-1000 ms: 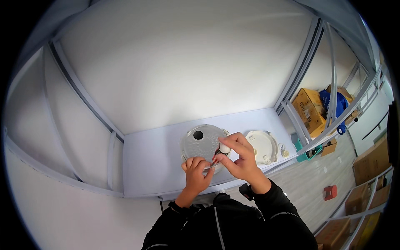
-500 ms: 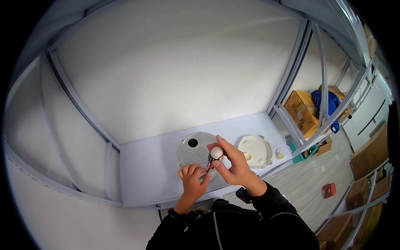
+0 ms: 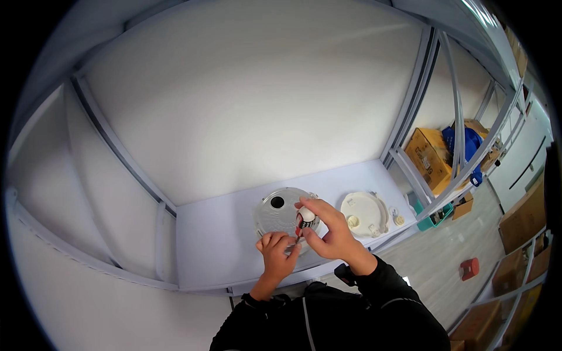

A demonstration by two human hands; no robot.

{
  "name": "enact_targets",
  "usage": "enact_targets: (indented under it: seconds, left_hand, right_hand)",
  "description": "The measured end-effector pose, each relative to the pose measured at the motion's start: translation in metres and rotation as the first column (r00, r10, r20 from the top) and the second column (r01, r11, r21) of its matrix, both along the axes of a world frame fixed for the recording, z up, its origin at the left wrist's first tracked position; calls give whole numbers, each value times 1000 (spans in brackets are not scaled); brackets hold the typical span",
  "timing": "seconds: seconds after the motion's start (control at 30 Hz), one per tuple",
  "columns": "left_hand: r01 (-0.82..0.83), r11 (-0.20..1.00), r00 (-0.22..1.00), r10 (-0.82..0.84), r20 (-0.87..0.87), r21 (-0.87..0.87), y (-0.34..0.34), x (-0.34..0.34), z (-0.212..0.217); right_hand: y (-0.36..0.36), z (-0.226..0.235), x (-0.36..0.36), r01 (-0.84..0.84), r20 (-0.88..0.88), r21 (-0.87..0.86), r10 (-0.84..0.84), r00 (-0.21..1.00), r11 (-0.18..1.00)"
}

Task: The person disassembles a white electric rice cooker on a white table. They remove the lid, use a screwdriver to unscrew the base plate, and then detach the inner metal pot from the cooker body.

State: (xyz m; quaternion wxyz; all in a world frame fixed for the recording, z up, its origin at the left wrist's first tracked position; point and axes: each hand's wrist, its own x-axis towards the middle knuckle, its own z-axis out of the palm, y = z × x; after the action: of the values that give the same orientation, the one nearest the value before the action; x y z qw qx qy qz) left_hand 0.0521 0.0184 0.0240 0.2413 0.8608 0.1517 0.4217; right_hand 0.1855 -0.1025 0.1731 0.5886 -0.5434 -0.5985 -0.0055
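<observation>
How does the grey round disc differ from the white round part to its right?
The grey disc has a black round spot; the white part has a small cream piece near its left edge. The disc looks somewhat larger than the white part. The left hand and right hand partly hide the disc, while the white part is almost fully visible. Both are roughly round.

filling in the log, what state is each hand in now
Left hand: half-curled over the round grey disc; grip cannot be told.
Right hand: closed, holding a rounded white, black and red tool.
</observation>
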Motion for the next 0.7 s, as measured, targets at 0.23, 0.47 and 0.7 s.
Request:
enact_targets:
  seconds: [0.23,0.47,0.7]
  left_hand:
    - [4,1000,1000,-4,4,6,-1,1,2]
    - [-5,1000,1000,5,0,17,-1,-2,1]
    - [5,1000,1000,-5,5,-2,-1,0,-2]
  right_hand:
    - [-6,-7,6,83,57,-84,-79,995,993]
    - [-3,1,2,28,74,-7,-27,997,1000]
    - [-7,-1,-1,66,-36,-87,-69,997,994]
